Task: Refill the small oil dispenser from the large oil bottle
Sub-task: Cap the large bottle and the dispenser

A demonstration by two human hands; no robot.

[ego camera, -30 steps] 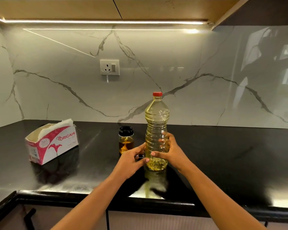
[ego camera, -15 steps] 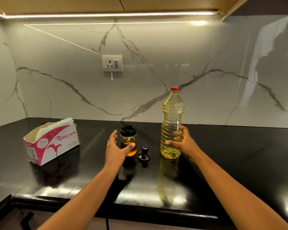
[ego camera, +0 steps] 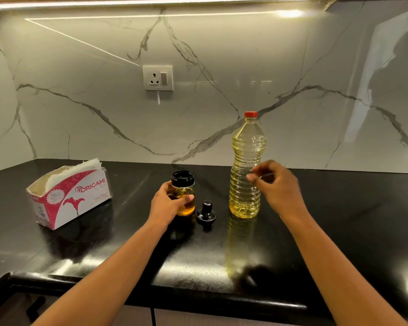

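The large oil bottle [ego camera: 246,161], clear plastic with yellow oil and a red cap, stands upright on the black counter [ego camera: 339,220]. My right hand [ego camera: 277,184] hovers just right of it, fingers loosely curled and off the bottle. The small oil dispenser [ego camera: 183,188], a glass jar with a black collar and amber oil, stands to the left. My left hand [ego camera: 167,203] is wrapped around its lower part. The dispenser's black stopper [ego camera: 206,211] lies on the counter between jar and bottle.
An opened pink and white tissue box [ego camera: 68,196] sits at the left of the counter. A wall socket [ego camera: 157,77] is on the marble backsplash behind. The counter's front edge [ego camera: 198,292] runs below my forearms.
My right hand has let go of the large bottle and lifted slightly. My left hand has closed around the small dispenser.
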